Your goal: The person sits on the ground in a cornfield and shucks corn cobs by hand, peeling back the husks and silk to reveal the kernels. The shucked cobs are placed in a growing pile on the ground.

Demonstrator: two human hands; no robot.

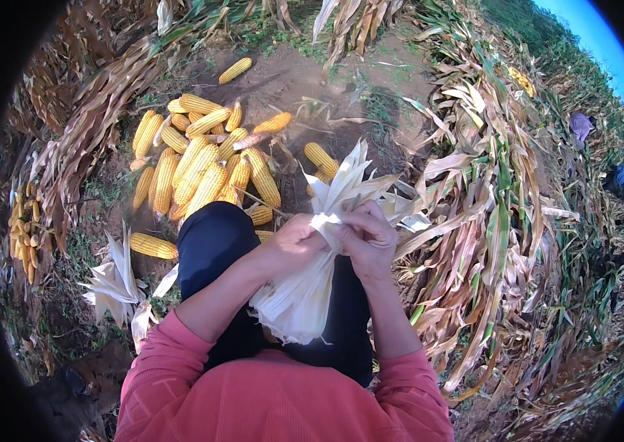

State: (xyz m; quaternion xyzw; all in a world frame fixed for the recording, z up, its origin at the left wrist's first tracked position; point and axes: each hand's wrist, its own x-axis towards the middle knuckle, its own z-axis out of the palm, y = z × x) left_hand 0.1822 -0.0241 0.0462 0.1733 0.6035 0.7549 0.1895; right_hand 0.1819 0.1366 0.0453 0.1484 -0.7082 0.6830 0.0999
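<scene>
A bunch of pale, dry corn husks [298, 300] is held over my lap, its leaves flaring out above and below a narrow middle. My left hand [288, 249] closes round the left side of that middle. On the other side my right hand [368, 240] pinches the same spot, thumb and fingers pressed together. Whether an ear is inside the husks cannot be seen. Just beyond my left knee lies a heap of husked yellow corn ears [197, 169]. Two more ears [321, 159] rest on the soil past the upper husk leaves.
Long dry corn stalks [485, 243] lie piled on the right, with more stalks [109, 110] at the far left. Loose husks [114, 283] sit by my left knee. A single ear [235, 71] lies farther off, and another corn pile [24, 232] is at the left edge.
</scene>
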